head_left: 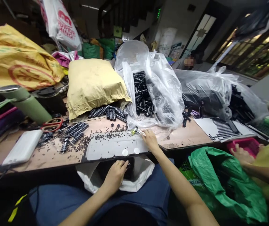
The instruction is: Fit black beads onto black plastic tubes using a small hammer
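My right hand (151,140) is at the table's front, its fingers pinched on a small silver-and-yellow-green tool (134,130) whose exact kind I cannot make out. Beside it lies a grey sheet (106,146) with tiny black rings scattered along its far side and white round stickers (125,152) near its front edge. My left hand (115,173) is lower, curled over the mouth of a white sack (146,171) on my lap. Whatever its fingers hold is hidden. Beyond the right hand, black tubes (142,94) fill an open clear plastic bag (166,94).
A yellow package (94,81), bundled ringed black rods (78,130), red-handled scissors (52,125), a white box (23,147) and a green flask (28,103) stand leftward. At right are a green sack (249,201) and a co-worker's hand (241,153) at a pink basket (247,146).
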A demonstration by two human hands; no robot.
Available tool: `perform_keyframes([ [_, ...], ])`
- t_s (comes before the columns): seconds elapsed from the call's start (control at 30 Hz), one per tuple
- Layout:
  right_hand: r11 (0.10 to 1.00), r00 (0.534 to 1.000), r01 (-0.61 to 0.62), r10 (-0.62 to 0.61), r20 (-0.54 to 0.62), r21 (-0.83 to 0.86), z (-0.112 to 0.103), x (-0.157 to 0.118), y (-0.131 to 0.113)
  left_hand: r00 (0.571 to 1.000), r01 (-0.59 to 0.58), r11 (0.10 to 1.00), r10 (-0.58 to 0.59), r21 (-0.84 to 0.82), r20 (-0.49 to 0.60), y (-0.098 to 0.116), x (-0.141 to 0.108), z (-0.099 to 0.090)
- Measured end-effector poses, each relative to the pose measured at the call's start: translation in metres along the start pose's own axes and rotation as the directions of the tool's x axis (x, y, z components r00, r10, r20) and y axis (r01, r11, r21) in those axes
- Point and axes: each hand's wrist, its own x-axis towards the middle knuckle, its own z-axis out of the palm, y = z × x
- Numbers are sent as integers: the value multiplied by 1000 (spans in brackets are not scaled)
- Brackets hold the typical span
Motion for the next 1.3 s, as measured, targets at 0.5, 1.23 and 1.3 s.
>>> perform_keyframes([
  [0.5, 986, 989, -24, -1, 146, 166, 6, 97, -71, 994, 78, 968, -94, -239, -54, -19, -31, 9],
  [1.23, 858, 881, -471, 471, 54, 203, -48, 75, 89, 722, 238, 773, -546, -588, -425, -61, 76, -5],
  [1.3, 864, 893, -443, 450, 26, 240, -44, 70, 92, 714, 258, 799, -537, -544, -450, -61, 74, -1],
])
